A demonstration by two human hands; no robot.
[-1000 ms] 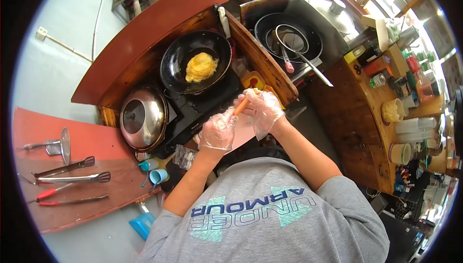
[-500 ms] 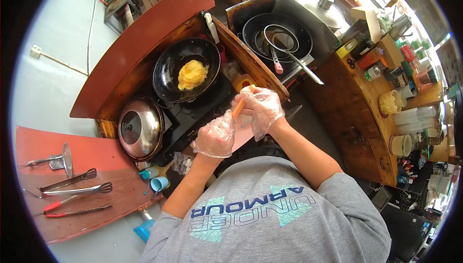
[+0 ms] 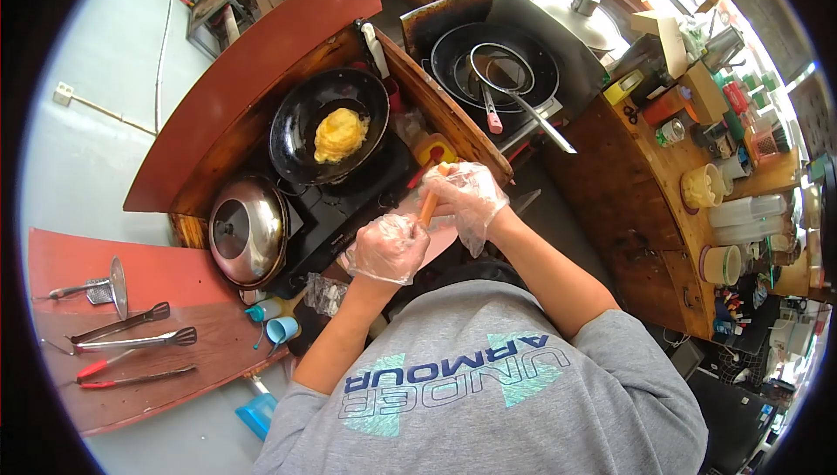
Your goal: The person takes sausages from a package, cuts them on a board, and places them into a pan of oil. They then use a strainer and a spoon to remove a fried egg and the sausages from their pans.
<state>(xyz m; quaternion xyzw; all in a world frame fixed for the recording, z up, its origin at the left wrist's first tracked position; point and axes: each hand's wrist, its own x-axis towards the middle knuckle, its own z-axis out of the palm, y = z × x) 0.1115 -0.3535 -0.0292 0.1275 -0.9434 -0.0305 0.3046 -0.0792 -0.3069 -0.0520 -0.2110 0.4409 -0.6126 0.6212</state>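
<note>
Both of my hands wear clear plastic gloves and meet in front of my body. A slim orange sausage (image 3: 429, 206) runs between them. My left hand (image 3: 390, 244) is closed round its lower end, and my right hand (image 3: 466, 192) pinches it farther up, the upper tip showing past the fingers. Under the hands lies a pink board (image 3: 441, 240), partly hidden. Ahead of them a black wok (image 3: 290, 131) sits on the stove (image 3: 370, 193), with a yellow fried egg (image 3: 340, 135) in it.
A lidded pan (image 3: 248, 231) stands left of the wok. On the red side shelf (image 3: 105, 396) lie several tongs (image 3: 135, 340) and a grater (image 3: 106, 290). A second wok (image 3: 445, 61) with a strainer (image 3: 529, 100) is at the right, beside a wooden counter (image 3: 645, 170) with containers.
The view has shifted slightly, so the woks sit a little farther left. Both hands stay on the sausage, which stands a bit more upright. The egg remains in the wok.
</note>
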